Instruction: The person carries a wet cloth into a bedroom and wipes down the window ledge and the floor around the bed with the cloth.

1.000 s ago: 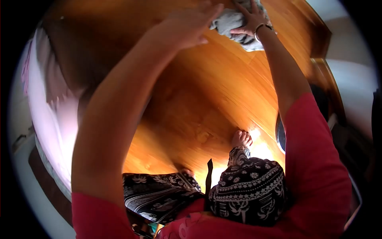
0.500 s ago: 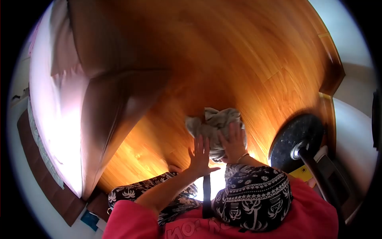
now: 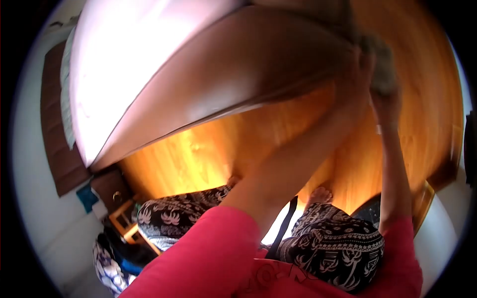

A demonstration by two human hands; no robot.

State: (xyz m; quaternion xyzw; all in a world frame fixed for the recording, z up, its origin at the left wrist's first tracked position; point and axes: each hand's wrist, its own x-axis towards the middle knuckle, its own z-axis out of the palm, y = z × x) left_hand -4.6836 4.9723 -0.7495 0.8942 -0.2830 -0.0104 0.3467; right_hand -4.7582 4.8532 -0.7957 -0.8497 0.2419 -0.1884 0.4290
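Note:
A crumpled grey cloth (image 3: 383, 67) is far out at the upper right, over the wooden floor and beside the bed's brown side. My right hand (image 3: 387, 103) is at its near end with the fingers closed into the fabric. At the cloth's left edge is my left hand (image 3: 355, 74), close against the brown bed side. Motion smears that hand, and its fingers cannot be made out clearly. Both arms are stretched forward, the left one crossing in front of my body.
The bed (image 3: 208, 74), with a brown side and pale top, fills the upper left. Wooden floor (image 3: 174, 156) runs beneath it. A black round base (image 3: 367, 209) stands by my right knee. At lower left are a brown cabinet (image 3: 112, 191) and a patterned bag (image 3: 107, 265).
Both hands and the cloth have moved forward and right, away from my lap. The view has turned, showing more of the bed and the left side. The cloth is now blurred.

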